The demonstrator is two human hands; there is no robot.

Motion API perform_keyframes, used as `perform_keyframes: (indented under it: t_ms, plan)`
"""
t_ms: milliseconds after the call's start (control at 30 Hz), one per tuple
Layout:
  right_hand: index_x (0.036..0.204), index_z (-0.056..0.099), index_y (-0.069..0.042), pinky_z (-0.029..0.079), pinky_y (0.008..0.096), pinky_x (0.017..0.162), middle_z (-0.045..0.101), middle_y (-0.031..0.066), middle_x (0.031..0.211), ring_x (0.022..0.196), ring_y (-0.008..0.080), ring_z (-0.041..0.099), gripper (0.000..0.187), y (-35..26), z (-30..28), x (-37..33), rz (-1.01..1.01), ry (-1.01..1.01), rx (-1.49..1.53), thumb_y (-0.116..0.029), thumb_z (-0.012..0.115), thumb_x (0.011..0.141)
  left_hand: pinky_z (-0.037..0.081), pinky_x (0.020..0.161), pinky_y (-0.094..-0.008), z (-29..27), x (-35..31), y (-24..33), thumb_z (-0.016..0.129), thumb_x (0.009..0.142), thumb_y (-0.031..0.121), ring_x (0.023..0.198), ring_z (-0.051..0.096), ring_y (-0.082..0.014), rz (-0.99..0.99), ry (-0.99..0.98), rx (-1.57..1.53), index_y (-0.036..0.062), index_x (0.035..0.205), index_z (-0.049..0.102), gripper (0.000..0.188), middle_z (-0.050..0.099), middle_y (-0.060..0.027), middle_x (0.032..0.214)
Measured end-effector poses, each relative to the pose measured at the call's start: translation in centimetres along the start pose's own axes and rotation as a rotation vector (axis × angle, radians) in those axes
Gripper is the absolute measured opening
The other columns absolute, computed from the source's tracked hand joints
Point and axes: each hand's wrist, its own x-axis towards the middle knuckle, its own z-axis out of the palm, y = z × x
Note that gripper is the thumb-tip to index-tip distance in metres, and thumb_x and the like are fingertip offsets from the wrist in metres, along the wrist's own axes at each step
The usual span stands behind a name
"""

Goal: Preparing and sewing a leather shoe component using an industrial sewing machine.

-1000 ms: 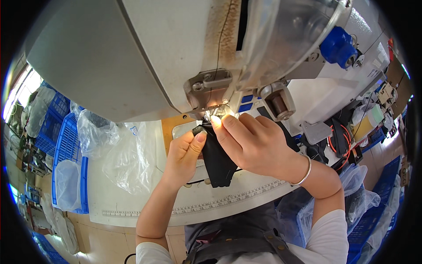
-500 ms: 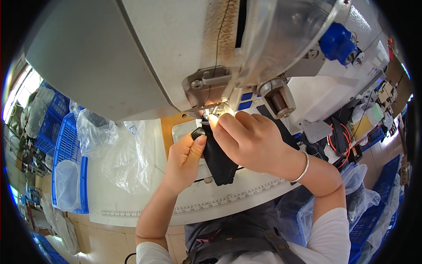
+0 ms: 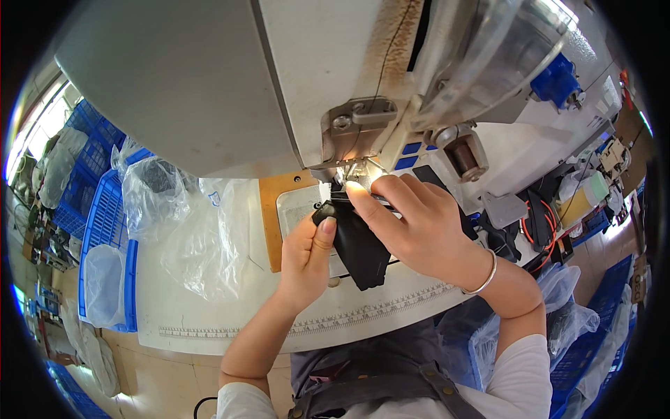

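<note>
A black fabric piece (image 3: pixel 361 248) hangs over the front of the sewing machine's bed, its upper end close under the lit needle area (image 3: pixel 343 174). My left hand (image 3: pixel 307 258) pinches the fabric's upper left edge between thumb and fingers. Just right of the needle, my right hand (image 3: pixel 426 227) is closed around a thin metal tool (image 3: pixel 381 201), possibly tweezers; the fingers hide most of it. Its thumb and fingertips are near the fabric's top edge. Glare under the lamp blurs the exact contact there.
The grey machine head (image 3: pixel 167 84) overhangs the work. Clear plastic bags (image 3: pixel 209 244) lie on the white table, left of the hands. A printed ruler strip (image 3: pixel 363 313) follows the front edge. Blue crates (image 3: pixel 131 279) stand left; a thread bobbin (image 3: pixel 460 157) sits at right.
The view has shifted, so the machine appears farther right. My right fingers have parted slightly and drawn back from the needle, showing the metal tool. My left hand still pinches the fabric.
</note>
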Motion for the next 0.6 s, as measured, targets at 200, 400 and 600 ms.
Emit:
perform_keyframes:
  t_ms: [200,400,600]
  plan:
    - [0.097,0.061,-0.003,0.041,0.0213,0.045,0.05,0.004,0.08,0.059,0.0126,0.052,0.033,-0.49,-0.5,0.37,0.021,-0.047,0.018,-0.007,0.064,0.064,0.034,0.056,-0.0188,-0.25,-0.24,-0.25,0.037,0.097,0.024,0.062,0.035,-0.0039,-0.002,-0.021,-0.033,0.0015,0.093,0.053,0.028,0.044,0.0048,0.069]
    - [0.09,0.058,-0.004,0.037,0.0192,0.041,0.044,0.0017,0.077,0.056,0.0081,0.045,0.026,-0.09,-0.02,0.38,-0.047,0.037,-0.022,-0.011,0.062,0.065,0.03,0.053,-0.0182,0.33,-0.48,-0.31,0.037,0.097,0.026,0.06,0.034,-0.0026,0.013,0.013,-0.038,0.0018,0.094,0.053,0.029,0.044,0.0059,0.069]
    - [0.085,0.059,-0.003,0.037,0.0188,0.041,0.044,0.0011,0.076,0.055,0.0082,0.044,0.021,-0.5,-0.03,0.47,-0.096,0.046,-0.078,-0.009,0.062,0.065,0.03,0.053,-0.0184,0.32,-0.76,-0.37,0.037,0.097,0.024,0.061,0.034,-0.0026,0.012,0.021,-0.064,0.0017,0.096,0.053,0.027,0.044,0.0057,0.069]
